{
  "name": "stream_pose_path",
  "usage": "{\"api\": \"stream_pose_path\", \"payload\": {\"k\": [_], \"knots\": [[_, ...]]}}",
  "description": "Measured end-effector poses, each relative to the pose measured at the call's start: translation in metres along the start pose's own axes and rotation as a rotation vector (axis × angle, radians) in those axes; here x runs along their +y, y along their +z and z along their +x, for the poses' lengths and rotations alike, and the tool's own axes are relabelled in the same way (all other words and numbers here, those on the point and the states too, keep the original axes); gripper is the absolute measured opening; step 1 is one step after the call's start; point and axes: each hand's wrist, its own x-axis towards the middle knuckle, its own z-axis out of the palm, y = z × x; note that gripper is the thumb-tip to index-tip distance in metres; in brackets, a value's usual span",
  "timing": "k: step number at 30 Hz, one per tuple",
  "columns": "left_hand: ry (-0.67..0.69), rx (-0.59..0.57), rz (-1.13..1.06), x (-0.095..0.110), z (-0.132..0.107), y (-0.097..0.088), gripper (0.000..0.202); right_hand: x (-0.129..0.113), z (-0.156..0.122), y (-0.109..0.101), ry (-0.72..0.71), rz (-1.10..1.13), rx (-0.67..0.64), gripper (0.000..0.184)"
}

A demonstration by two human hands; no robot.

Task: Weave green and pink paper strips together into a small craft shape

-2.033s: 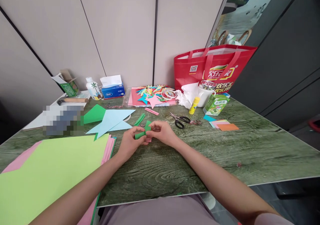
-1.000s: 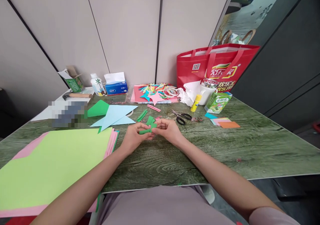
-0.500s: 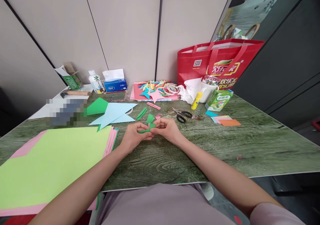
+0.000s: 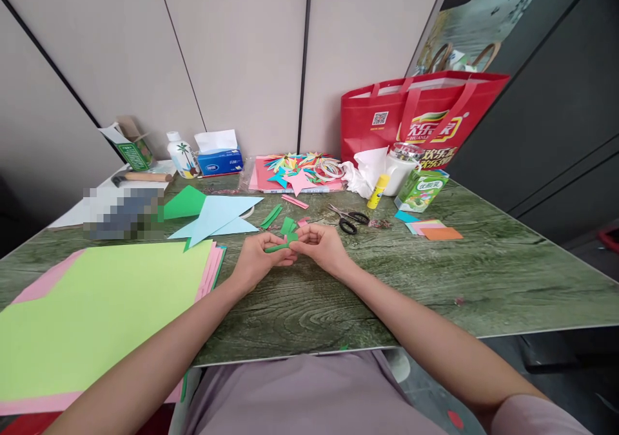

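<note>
Between my fingertips, a little above the table, is a small folded green paper strip. My left hand pinches its left part, while my right hand grips the right end with thumb and fingers. Just beyond my hands lie a small green paper piece and a scrap of pink paper, partly hidden by my fingers. Farther off rest green folded strips and pink strips. Black-handled scissors lie open to the right of these strips.
Large paper sheets are stacked at left, below light blue paper points. Behind are a tissue pack, a bottle and a hammer. At right stand a glue stick, a green carton and a red bag.
The green strip's upright end has turned or folded down slightly between my fingers. Both hands stay nearly in place, and the whole view has shifted a little.
</note>
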Motion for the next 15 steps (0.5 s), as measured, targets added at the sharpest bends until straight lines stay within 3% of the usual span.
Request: {"api": "stream_pose_path", "payload": {"k": [3,7,9,15], "knots": [[0.13,0.036,0.145,-0.003,-0.001,0.0,0.026,0.0,-0.002,0.003,-0.055,-0.001,0.053,0.035],[0.405,0.223,0.673,-0.006,-0.006,0.0,0.011,-0.001,-0.008,0.011,-0.136,-0.004,0.131,0.029],[0.487,0.278,0.865,-0.009,-0.008,0.0,0.013,-0.002,-0.011,0.015,-0.146,0.0,0.152,0.027],[0.565,0.294,0.999,-0.011,-0.013,0.002,0.019,-0.005,-0.016,0.023,-0.171,0.045,0.184,0.025]]}}
